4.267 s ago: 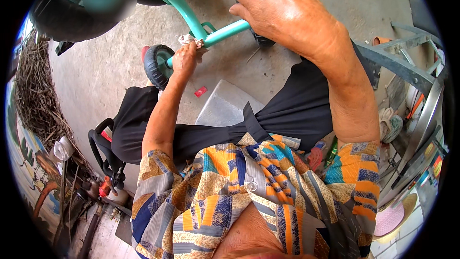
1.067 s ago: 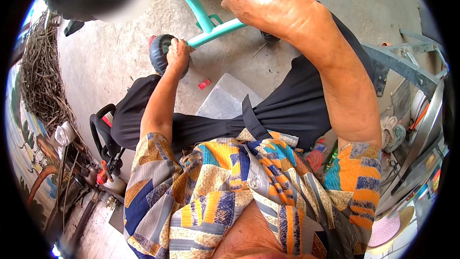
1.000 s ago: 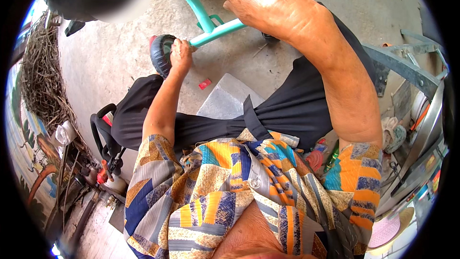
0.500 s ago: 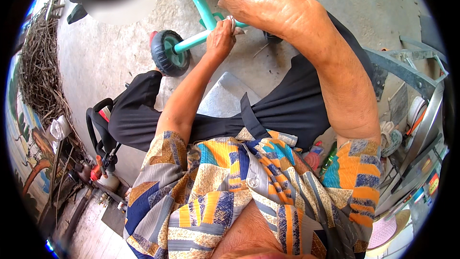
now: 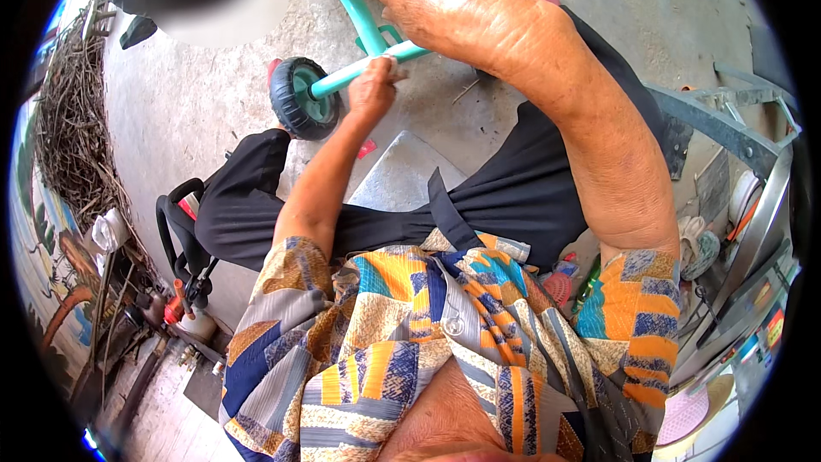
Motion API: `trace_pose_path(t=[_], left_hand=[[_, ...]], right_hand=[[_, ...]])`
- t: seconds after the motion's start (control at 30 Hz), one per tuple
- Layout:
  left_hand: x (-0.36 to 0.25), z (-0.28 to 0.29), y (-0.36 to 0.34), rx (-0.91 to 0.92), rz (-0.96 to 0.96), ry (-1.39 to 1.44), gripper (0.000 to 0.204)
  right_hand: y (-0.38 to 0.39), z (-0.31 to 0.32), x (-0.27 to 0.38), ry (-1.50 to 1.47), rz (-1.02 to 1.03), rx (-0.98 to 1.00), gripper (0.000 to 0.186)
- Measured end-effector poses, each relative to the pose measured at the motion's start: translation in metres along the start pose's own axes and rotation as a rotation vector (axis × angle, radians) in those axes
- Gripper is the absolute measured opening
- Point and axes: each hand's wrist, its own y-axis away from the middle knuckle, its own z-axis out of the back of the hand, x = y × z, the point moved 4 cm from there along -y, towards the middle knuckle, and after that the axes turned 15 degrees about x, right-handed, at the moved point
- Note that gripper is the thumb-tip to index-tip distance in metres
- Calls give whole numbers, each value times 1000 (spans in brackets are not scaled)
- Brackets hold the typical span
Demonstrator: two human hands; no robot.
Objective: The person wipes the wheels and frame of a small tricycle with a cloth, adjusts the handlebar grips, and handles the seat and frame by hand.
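My left hand (image 5: pixel 371 91) is closed around a small pale cloth, mostly hidden by its fingers, against the teal crossbar (image 5: pixel 337 79) of a wheeled frame. A small black-tyred wheel (image 5: pixel 285 107) is at the bar's left end; a curved teal tube (image 5: pixel 351 2) rises from the bar toward larger dark parts at the top. My right hand (image 5: pixel 440 2), large in view, is curled above the bar's right part, fingertips hidden, so what it grips is unclear. It partly covers the tube's surroundings and the bar's right end.
Between my black-trousered legs lies a grey slab (image 5: pixel 402 175) on the concrete floor (image 5: pixel 633 0). Dry twigs (image 5: pixel 64 120) line the left wall, with hoses and tools (image 5: pixel 184 312) below. A metal ladder (image 5: pixel 735 128), shoes (image 5: pixel 697 239) and assorted items crowd the right side.
My left hand slid from the left wheel rightward along the bar, then slightly back and down. My right hand shifted a little left. The frame also moved slightly in view.
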Motion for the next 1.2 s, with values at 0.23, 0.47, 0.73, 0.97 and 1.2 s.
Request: trace_pose_path(t=[0.23, 0.47, 0.73, 0.97, 1.2], left_hand=[[71, 45, 26, 89, 488, -239, 30], [63, 52, 26, 219, 450, -398, 30], [79, 44, 15, 278, 479, -525, 18], [24, -5, -5, 11, 349, -745, 35], [55, 22, 2, 241, 299, -340, 23]], right_hand=[[0, 1, 5, 6, 14, -41, 12], [3, 4, 0, -8, 6, -106, 13], [6, 6, -6, -38, -20, -90, 12], [0, 0, -8, -21, -52, -57, 11], [4, 4, -11, -10, -80, -20, 12]])
